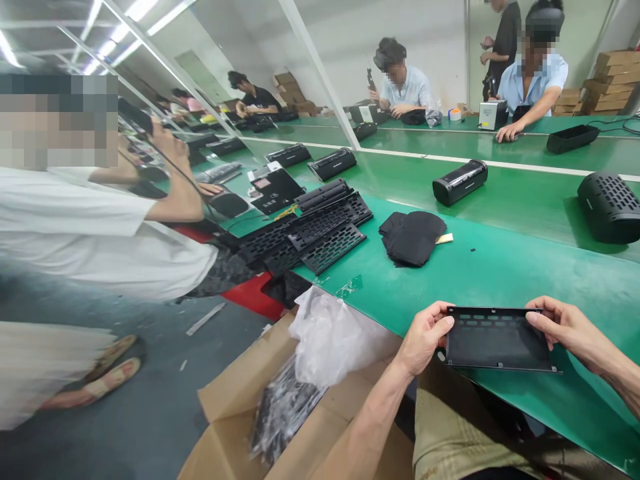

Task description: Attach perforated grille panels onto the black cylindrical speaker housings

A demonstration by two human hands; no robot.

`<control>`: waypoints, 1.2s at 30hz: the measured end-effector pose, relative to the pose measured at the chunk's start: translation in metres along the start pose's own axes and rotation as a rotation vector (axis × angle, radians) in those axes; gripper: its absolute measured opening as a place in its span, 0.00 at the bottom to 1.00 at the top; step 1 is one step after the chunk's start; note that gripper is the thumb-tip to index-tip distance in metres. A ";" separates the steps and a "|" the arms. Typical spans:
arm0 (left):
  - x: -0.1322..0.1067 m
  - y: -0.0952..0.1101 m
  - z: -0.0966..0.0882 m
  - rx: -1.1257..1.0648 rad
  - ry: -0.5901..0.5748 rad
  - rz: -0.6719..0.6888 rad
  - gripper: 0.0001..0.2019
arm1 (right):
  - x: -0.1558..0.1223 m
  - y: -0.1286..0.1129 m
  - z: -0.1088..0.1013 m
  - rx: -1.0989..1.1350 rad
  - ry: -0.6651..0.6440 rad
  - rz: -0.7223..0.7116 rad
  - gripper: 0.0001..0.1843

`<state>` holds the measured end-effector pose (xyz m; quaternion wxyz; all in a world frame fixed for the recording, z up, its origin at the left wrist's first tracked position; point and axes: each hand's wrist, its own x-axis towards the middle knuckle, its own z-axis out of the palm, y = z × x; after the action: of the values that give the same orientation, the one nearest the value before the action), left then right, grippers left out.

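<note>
A black speaker grille panel (pixel 500 340) is held level above the near edge of the green table. A row of slots shows along its far side, and dark sheet material covers most of its inner face. My left hand (pixel 423 337) pinches its left end, thumb on top. At the right end, my right hand (pixel 567 327) grips it with the thumb over the edge. Beyond the panel lies a stack of black fabric sheets (pixel 414 239). Several more perforated grille panels (pixel 333 247) are piled to the left of that stack.
An open cardboard box (pixel 230 413) with clear plastic wrapping (pixel 327 333) stands below the table edge on the left. Black speaker housings (pixel 460 182) sit along the green belt (pixel 400 170). A person in white (pixel 90 220) is close on my left; others work across the table.
</note>
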<state>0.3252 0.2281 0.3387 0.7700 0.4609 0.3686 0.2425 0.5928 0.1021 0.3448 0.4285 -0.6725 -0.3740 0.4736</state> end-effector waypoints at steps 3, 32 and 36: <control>-0.002 0.001 0.000 -0.049 0.005 0.002 0.24 | -0.005 -0.002 -0.004 0.084 -0.016 0.026 0.34; -0.002 -0.012 -0.008 -0.055 -0.090 0.127 0.25 | -0.011 0.003 -0.010 0.464 -0.054 0.091 0.28; -0.003 -0.015 -0.008 -0.046 -0.106 0.156 0.25 | -0.011 0.003 -0.009 0.471 -0.055 0.132 0.28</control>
<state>0.3170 0.2230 0.3235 0.7776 0.4825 0.2849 0.2853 0.5990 0.0889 0.3472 0.5312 -0.5639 -0.2202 0.5928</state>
